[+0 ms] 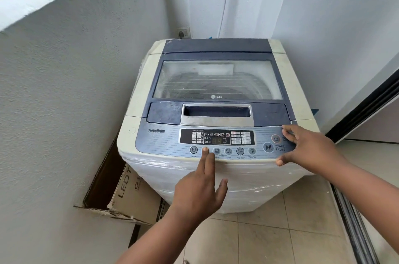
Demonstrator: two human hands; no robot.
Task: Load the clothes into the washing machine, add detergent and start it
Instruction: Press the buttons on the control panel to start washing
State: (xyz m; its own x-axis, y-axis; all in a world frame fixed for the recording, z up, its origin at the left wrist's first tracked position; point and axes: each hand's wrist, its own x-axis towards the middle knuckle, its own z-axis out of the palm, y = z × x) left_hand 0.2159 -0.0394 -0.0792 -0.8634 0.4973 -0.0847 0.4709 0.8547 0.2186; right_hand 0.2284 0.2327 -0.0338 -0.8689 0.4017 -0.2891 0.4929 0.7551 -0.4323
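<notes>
A white top-loading washing machine (151, 82) stands in a corner, its blue lid with a clear window (217, 80) down. Something dark shows dimly through the window. The control panel (164, 140) faces me, with a lit display (216, 136) and a row of round buttons. My left hand (199, 192) holds nothing; its extended fingertips touch the second button from the left. My right hand (306, 147) rests spread on the panel's right end, fingers beside the power button (276, 139) and thumb on the front edge. The start/pause button (268, 147) is uncovered. No detergent is in view.
An open cardboard box (127, 190) sits on the floor, wedged between the machine and the grey left wall. A wall socket (183, 33) and a hose (224, 4) are behind the machine. A sliding door track (354, 220) runs along the tiled floor at right.
</notes>
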